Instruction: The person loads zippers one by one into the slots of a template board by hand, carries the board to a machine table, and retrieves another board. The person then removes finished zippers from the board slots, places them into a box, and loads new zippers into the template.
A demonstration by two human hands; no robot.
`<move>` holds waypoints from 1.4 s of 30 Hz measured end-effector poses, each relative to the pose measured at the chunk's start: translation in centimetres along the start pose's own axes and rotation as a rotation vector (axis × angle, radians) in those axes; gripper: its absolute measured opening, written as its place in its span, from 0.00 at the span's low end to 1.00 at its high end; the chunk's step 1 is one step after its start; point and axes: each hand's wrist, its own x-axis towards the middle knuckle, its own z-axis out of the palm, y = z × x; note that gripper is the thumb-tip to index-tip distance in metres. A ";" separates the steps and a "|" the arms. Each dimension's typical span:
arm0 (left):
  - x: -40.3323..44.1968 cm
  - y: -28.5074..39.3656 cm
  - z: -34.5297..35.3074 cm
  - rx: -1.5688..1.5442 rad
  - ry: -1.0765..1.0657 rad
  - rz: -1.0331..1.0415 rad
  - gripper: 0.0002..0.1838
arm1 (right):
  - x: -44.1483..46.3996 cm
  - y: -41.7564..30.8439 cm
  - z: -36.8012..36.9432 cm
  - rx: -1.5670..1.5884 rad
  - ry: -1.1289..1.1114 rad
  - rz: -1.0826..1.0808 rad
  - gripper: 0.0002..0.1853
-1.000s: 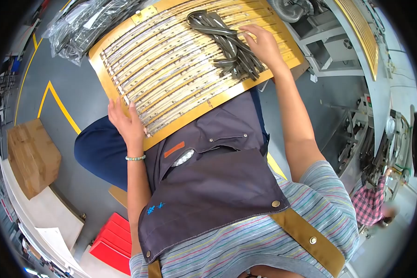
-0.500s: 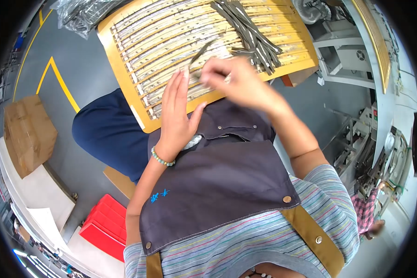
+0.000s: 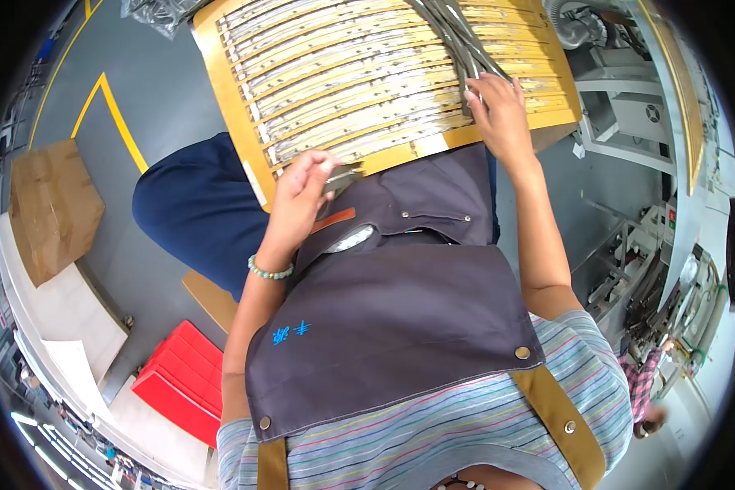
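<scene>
My left hand [image 3: 300, 194] is closed at the near edge of the yellow board, pinching a short bunch of dark grey strips [image 3: 345, 176] between thumb and fingers. My right hand [image 3: 502, 116] lies over the right part of the board. Its curled fingers grip the lower end of a pile of long dark grey strips [image 3: 459, 39]; how many they hold is hidden. The large yellow board [image 3: 423, 145] rests over my lap and carries many rows of thin pale slats with small dark marks.
Clear plastic wrapping [image 3: 157, 15] lies beyond the board's far left corner. On the left are a cardboard box [image 3: 55, 208] and a red bin [image 3: 181, 377]. Metal machinery [image 3: 629, 114] stands at the right. Another person in a checked shirt [image 3: 643, 384] is at the far right.
My hands have separated. The right hand has moved right onto the strip pile, while the left has dropped toward the board's near edge and closed on short strips. The view has shifted slightly.
</scene>
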 end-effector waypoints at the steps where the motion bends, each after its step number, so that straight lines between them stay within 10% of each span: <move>1: 0.1 0.0 0.2 -0.012 -0.037 -0.006 0.10 | 0.2 -0.9 -0.4 0.140 -0.012 0.006 0.15; 9: 0.1 -0.1 1.0 0.007 -0.120 0.140 0.06 | -0.2 -12.4 -0.2 1.283 -0.622 0.023 0.23; 17: -3.2 2.4 -1.5 0.547 -0.024 0.139 0.09 | -0.8 -12.6 -0.3 1.312 -0.983 0.349 0.10; 26: -3.2 -4.0 -7.2 0.358 0.271 -0.048 0.08 | -1.8 -7.1 1.2 1.011 -0.756 0.449 0.07; 42: 0.0 -5.0 -3.2 0.780 0.712 0.231 0.13 | 1.2 -5.9 4.2 1.016 -0.677 0.486 0.07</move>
